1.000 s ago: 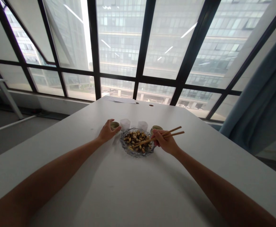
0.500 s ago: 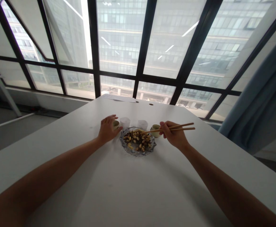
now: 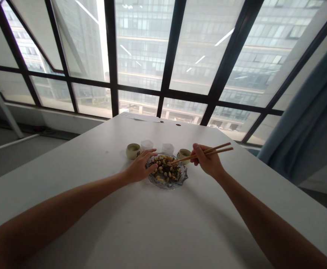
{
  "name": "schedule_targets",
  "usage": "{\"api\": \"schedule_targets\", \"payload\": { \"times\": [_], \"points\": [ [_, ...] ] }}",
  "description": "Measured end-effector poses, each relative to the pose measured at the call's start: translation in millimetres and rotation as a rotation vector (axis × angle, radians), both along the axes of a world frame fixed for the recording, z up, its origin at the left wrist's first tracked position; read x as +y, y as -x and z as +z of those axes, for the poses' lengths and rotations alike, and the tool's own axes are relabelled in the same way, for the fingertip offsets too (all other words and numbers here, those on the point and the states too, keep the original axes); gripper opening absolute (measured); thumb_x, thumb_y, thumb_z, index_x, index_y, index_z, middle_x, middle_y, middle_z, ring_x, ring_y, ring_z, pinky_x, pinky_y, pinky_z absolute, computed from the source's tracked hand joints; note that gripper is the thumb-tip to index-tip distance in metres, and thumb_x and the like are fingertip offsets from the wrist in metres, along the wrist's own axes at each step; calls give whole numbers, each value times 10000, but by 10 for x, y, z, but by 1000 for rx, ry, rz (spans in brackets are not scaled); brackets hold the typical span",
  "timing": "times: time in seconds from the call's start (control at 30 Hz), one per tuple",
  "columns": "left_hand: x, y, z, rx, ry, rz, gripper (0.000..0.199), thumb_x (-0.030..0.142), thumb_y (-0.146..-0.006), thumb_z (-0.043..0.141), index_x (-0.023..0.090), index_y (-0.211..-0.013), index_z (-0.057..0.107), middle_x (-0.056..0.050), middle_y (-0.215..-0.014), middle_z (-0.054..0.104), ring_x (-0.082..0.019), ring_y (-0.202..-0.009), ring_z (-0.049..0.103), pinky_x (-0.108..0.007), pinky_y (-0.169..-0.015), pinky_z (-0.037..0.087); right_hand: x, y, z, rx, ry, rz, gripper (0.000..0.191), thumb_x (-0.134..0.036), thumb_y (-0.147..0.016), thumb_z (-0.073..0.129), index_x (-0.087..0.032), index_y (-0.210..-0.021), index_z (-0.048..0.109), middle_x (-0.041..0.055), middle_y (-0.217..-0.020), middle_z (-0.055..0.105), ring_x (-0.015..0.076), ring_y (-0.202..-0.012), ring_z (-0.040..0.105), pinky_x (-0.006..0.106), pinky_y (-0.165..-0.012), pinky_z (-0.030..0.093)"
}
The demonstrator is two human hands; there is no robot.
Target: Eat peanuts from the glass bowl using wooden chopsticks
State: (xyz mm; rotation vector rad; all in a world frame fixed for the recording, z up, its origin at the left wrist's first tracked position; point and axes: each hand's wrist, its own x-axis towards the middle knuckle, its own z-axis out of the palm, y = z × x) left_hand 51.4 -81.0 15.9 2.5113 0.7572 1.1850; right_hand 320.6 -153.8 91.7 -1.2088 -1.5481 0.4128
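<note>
A scalloped glass bowl (image 3: 182, 179) on the white table holds nuts and dark pieces (image 3: 167, 172). My left hand (image 3: 141, 167) is at the bowl's left rim, fingers apart, thumb over the nuts; whether it touches the glass I cannot tell. My right hand (image 3: 207, 160) grips wooden chopsticks (image 3: 218, 148), whose tips point down into the nuts. A pale green cup (image 3: 133, 150) stands behind my left hand. Another pale green cup (image 3: 183, 154) is just left of my right hand, partly behind the chopsticks.
Two clear plastic cups, one on the left (image 3: 147, 144) and one on the right (image 3: 168, 148), stand behind the bowl. White paper (image 3: 141, 117) lies at the table's far edge. Windows rise beyond it, and a blue curtain (image 3: 306, 112) hangs at the right.
My left hand has moved right and nearer, from the left green cup to the bowl's rim, uncovering that cup. The bowl sits slightly further right and nearer. The chopstick tips have moved slightly nearer.
</note>
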Motion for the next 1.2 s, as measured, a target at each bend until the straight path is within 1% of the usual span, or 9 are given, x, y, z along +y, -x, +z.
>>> {"api": "schedule_targets", "payload": {
  "times": [0.17, 0.23, 0.33, 0.53, 0.63, 0.77, 0.97, 1.07, 1.2],
  "points": [
    [28, -103, -158, -72, 405, 78, 671, 272, -775, 590, 178, -1428, 467, -113, -1484, 511, -305, -1370, 470, -457, -1177, 348, -41, -45, 65, -229, -1, 155, 567, -662, -910, 533, -177, -631, 623, 46, -540, 637, 131, -459, 560, 238, -425, 435],
    [86, -106, -205, -123, 544, 91, 705, 231, -741, 570, 158, -1434, 462, -116, -1476, 521, -300, -1365, 476, -435, -1178, 341, -49, -45, 79, -302, -22, 213, 544, -622, -934, 529, -177, -638, 628, 42, -541, 633, 130, -473, 567, 234, -434, 436],
    [172, -111, -250, -226, 641, 78, 690, 187, -700, 538, 164, -1389, 513, -104, -1453, 547, -286, -1363, 473, -420, -1174, 334, -47, -43, 73, -318, -47, 244, 507, -582, -953, 529, -179, -663, 629, 38, -556, 641, 131, -479, 578, 236, -440, 446],
    [236, -119, -212, -447, 891, -53, 671, 173, -597, 549, 137, -1265, 599, -107, -1294, 654, -313, -1261, 551, -447, -1101, 414, -23, -31, 7, -245, -76, 170, 511, -578, -965, 508, -182, -661, 616, 37, -556, 630, 135, -482, 582, 242, -440, 451],
    [216, -107, -153, -509, 1027, -141, 678, 160, -562, 584, 148, -1239, 608, -98, -1263, 669, -305, -1237, 568, -429, -1080, 432, -14, -7, -25, -244, -51, 210, 508, -571, -972, 501, -181, -667, 618, 38, -573, 634, 131, -489, 575, 239, -445, 447],
    [178, -75, -97, -486, 1055, -163, 749, 142, -531, 703, 167, -1271, 590, -96, -1276, 654, -301, -1201, 585, -413, -1043, 463, -14, 26, -51, -275, -12, 255, 492, -557, -965, 527, -180, -668, 631, 36, -569, 634, 135, -502, 586, 242, -464, 460],
    [161, -58, -68, -432, 1037, -130, 782, 93, -519, 641, 161, -1296, 581, -97, -1287, 639, -290, -1156, 607, -399, -984, 506, -34, 82, -71, -104, -77, 100, 478, -578, -953, 534, -183, -708, 645, 31, -576, 654, 124, -438, 568, 236, -414, 444],
    [165, -75, -63, -413, 1010, -100, 771, 91, -525, 594, 148, -1295, 587, -102, -1276, 651, -297, -1165, 605, -401, -987, 504, -35, 144, -128, -135, -44, 161, 409, -539, -937, 589, -185, -750, 672, 28, -597, 670, 133, -471, 597, 240, -446, 468],
    [164, -103, -53, -446, 990, -88, 672, 113, -556, 605, 146, -1227, 623, -98, -1255, 676, -298, -1217, 585, -405, -1053, 461, -54, 211, -192, -212, 35, 247, 415, -515, -939, 596, -186, -700, 680, 30, -552, 654, 142, -480, 608, 240, -443, 460]
  ]
}}
